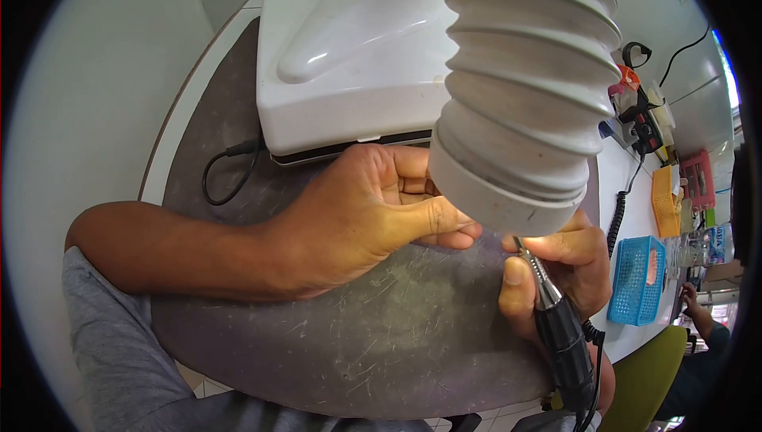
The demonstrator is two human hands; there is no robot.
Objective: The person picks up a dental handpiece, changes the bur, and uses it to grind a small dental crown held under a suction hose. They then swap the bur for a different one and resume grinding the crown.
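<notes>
My right hand grips a rotary handpiece, black at the grip with a metal nose, tilted up toward the left. Its cord runs down beside the wrist. Opposite it, my left hand has thumb and fingers curled together; whatever they pinch is hidden behind the white ribbed hose. The hose mouth hangs right over the fingertips and covers the handpiece's tip. Both hands are above a scratched grey mat.
Behind my left hand stands a white machine, with a black cable at its left. On the right are a blue basket, a yellow basket, a red basket and a bottle. Another person's arm shows at far right.
</notes>
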